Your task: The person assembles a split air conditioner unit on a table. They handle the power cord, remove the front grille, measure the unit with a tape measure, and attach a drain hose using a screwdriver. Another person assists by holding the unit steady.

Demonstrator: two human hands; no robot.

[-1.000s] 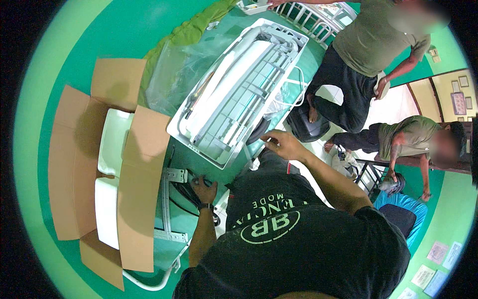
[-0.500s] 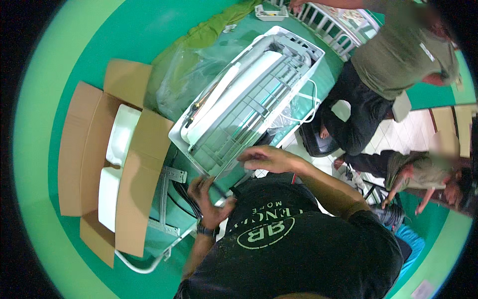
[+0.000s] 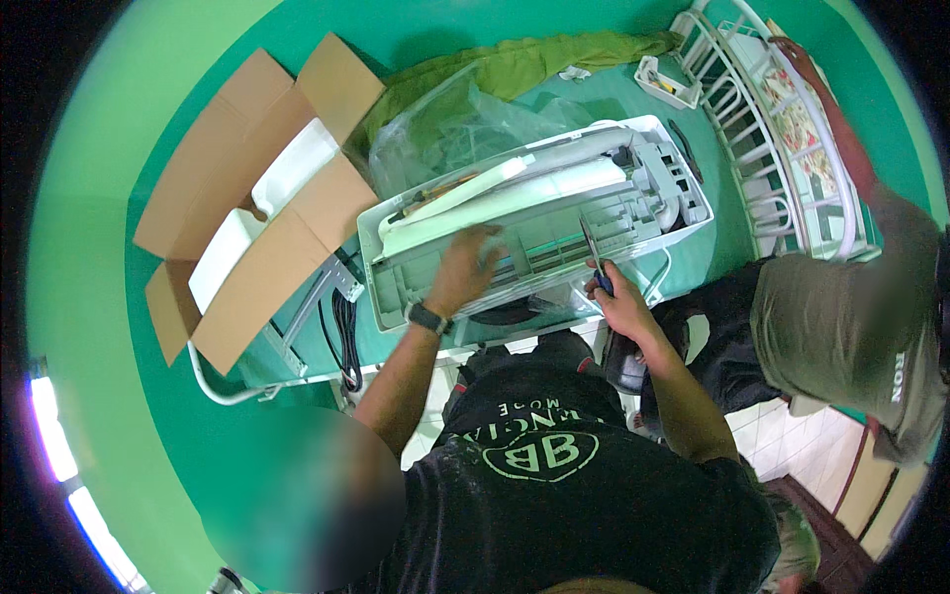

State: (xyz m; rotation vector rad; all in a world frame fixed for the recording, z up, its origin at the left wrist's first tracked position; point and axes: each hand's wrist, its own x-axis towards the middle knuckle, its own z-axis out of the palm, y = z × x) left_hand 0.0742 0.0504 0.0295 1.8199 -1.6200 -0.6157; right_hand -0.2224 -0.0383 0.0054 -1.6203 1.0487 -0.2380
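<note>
**Two hands at an opened air conditioner unit**

The left hand (image 3: 465,269) lies flat, fingers spread, on the white air conditioner unit (image 3: 534,213), holding nothing. The right hand (image 3: 616,297) is closed around the blue handle of a screwdriver (image 3: 592,255), whose shaft runs up from the grip into the unit's frame. Left of both hands stands an open cardboard box (image 3: 252,213); beyond the unit lies clear plastic wrap (image 3: 445,124).

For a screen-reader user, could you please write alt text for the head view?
A person's left hand rests on a long white plastic air-conditioner casing lying on a green table, while the right hand holds a blue-handled tool against it. An open brown cardboard box lies to the left.
</note>
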